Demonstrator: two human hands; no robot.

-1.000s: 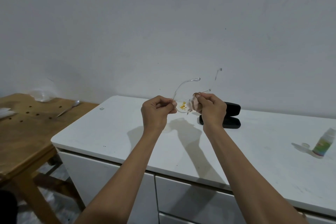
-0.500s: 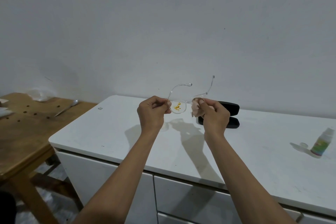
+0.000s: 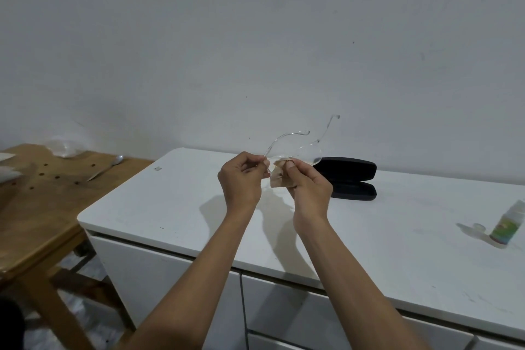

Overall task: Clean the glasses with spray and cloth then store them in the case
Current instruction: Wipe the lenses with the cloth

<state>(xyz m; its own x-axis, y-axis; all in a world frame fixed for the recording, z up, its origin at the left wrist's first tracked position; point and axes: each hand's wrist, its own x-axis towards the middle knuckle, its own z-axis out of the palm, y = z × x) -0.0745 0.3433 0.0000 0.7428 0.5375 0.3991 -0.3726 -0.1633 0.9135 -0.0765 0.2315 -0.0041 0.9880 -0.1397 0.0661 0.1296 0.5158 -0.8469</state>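
Clear-framed glasses (image 3: 287,141) are held in the air above the white cabinet top (image 3: 176,207), temples pointing away and up. My left hand (image 3: 241,179) pinches the frame at its left end. My right hand (image 3: 309,185) presses a small beige cloth (image 3: 279,177) around the left lens, right beside my left hand. The right lens (image 3: 311,155) shows bare past my right thumb. An open black case (image 3: 352,176) lies on the cabinet just behind my right hand. A small spray bottle (image 3: 508,226) with a green label stands at the far right, its clear cap (image 3: 478,227) beside it.
A wooden table (image 3: 39,202) stands to the left, lower than the cabinet, with a spoon (image 3: 105,169) and a crumpled plastic bag (image 3: 64,148) on it. A plain wall rises behind. Cabinet drawers (image 3: 284,307) face me below.
My right hand with the cloth has shifted left from the right lens onto the left lens, covering the yellow specks seen before. The glasses tilted slightly; my left hand kept its grip.
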